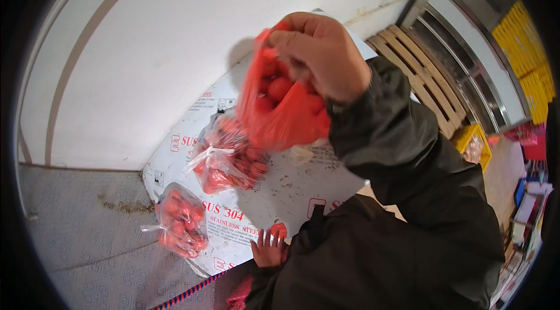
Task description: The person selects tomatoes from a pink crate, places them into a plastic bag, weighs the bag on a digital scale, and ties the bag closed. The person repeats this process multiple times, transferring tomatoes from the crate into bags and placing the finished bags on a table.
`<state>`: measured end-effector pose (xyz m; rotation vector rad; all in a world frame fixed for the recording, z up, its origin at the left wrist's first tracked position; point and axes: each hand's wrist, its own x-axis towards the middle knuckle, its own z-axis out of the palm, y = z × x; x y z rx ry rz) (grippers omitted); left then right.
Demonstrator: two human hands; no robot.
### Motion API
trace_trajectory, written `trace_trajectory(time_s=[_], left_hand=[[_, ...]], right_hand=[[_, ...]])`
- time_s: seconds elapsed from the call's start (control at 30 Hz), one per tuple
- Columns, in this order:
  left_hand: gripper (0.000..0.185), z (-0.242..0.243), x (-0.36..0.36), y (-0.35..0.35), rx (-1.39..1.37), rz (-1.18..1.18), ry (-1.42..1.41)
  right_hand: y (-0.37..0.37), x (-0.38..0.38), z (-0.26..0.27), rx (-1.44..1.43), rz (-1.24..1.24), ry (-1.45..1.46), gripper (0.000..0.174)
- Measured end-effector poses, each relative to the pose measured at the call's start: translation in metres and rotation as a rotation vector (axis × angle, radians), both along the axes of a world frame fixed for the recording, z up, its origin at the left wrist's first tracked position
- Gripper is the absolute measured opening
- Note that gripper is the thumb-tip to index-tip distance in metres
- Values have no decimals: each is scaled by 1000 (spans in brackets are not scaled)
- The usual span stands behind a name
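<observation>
My right hand [321, 56] is raised above the table, its fingers closed on the rim of a red plastic bag [280, 122]. Round red fruits, tomatoes by their look, show through the bag's mouth. Below my left hand's fingertips and partly beside them lies a small red thing [278, 230], too unclear to name. My left hand [267, 251] has its fingers spread near the table's edge and holds nothing. Two tied clear plastic bags of red fruit lie on the film-covered tabletop [280, 196]: one [232, 157] beside the red bag, the other [181, 222] near the left edge.
A white wall [153, 47] stands behind the table. Patterned flooring [96, 231] and a striped cord [188, 291] show at lower left. Towards the right are a wooden pallet [420, 74], a yellow crate [485, 152], stacked yellow crates [523, 47] and a metal-framed door or cabinet [477, 47].
</observation>
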<state>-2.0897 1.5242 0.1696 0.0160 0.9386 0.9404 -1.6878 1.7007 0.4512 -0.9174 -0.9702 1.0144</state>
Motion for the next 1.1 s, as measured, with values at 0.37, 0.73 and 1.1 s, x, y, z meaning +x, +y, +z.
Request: trace_trajectory(time_s=[0.37, 0.73, 1.1], left_hand=[[70, 13, 26, 36, 257, -467, -401], [67, -10, 35, -10, 3, -1019, -413], [45, -51, 86, -50, -327, -1637, 231]], right_hand=[[-172, -124, 10, -155, 63, 165, 17], [-404, -169, -3, -616, -630, 372, 13], [-597, -196, -78, -637, -1443, 607, 15]])
